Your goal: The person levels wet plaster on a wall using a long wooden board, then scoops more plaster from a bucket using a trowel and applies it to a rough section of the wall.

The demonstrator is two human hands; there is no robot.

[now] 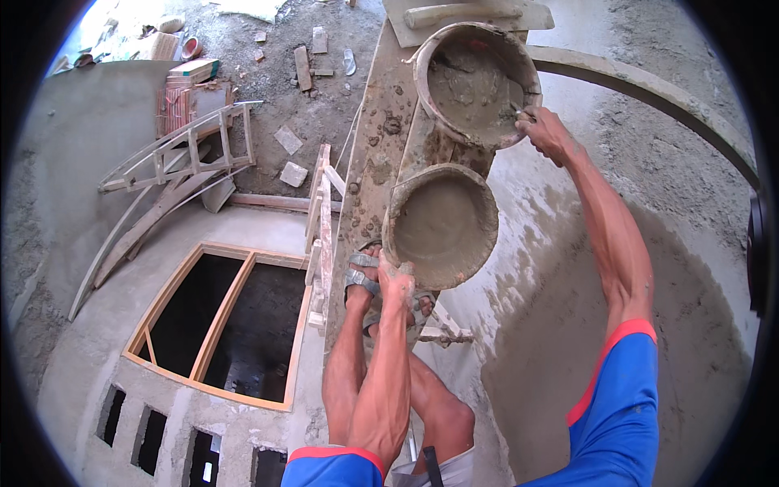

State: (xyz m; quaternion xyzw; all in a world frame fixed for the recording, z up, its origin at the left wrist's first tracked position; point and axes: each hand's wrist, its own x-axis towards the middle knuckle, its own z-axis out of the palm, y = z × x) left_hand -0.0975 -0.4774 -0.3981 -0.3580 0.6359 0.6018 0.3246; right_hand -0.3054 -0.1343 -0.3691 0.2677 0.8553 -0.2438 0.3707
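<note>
Two mortar-caked buckets stand on a narrow plank platform. The near bucket [491, 203] holds smooth, wet grey mortar. My left hand [396, 280] grips its near-left rim, fingers closed. Beyond it, the far bucket [423, 77] contains thicker, lumpy mortar [471, 85]. At that bucket's right rim my right hand [552, 134] is closed around a small hand tool with a thin metal shank [514, 106]. The tool's working end is hidden in or behind the mortar, so its exact kind does not show.
My sandalled feet [363, 276] rest on the splattered plank [377, 162]. Below left gapes a wood-framed opening [217, 321]. A wooden board [531, 18] lies behind the far bucket. Freshly coated wall [617, 357] rises at right beside a curved ledge [649, 85]. Rubble and arched frames [195, 150] lie far left.
</note>
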